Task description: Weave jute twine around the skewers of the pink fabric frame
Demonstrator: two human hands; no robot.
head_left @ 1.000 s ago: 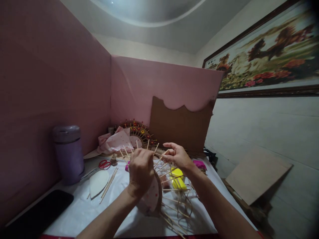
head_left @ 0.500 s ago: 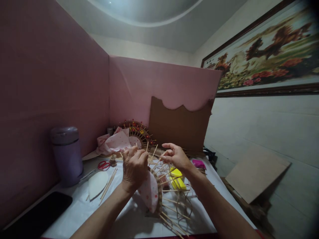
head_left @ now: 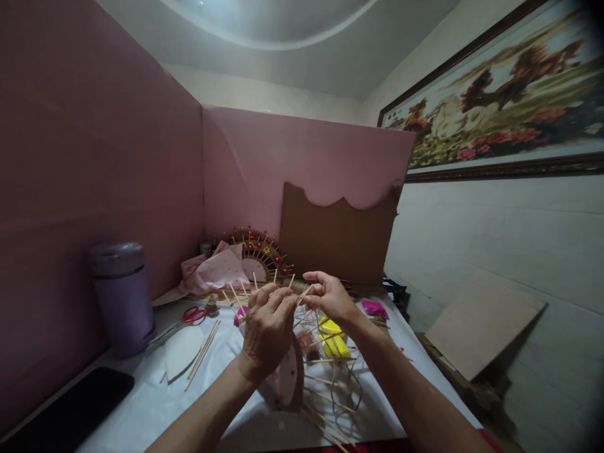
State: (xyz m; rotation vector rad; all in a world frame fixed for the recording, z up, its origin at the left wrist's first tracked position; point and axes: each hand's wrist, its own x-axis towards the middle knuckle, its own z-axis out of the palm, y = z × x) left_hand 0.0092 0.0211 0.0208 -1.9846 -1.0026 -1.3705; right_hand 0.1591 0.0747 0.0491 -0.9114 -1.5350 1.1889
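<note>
A half-round craft piece covered in dotted pink cloth stands on the table before me, thin wooden sticks fanning out from its brown curved rim. My left hand is closed over the upper part of this piece, fingers bent among the sticks; its fingertips are partly hidden. Just to the right, my right hand pinches the end of one stick between thumb and forefinger. The two hands nearly touch. Loose loops of twine hang among the sticks on the right.
To the left are a purple tumbler, a black phone, red-handled scissors, a white oval cutout and loose sticks. Yellow packets and a pink packet lie right. Behind stand a decorated fan-shaped piece and cardboard.
My left hand has shifted right along the rim, closer to my right hand, uncovering sticks and a pink packet on its left. My right hand keeps its pinch almost in place.
</note>
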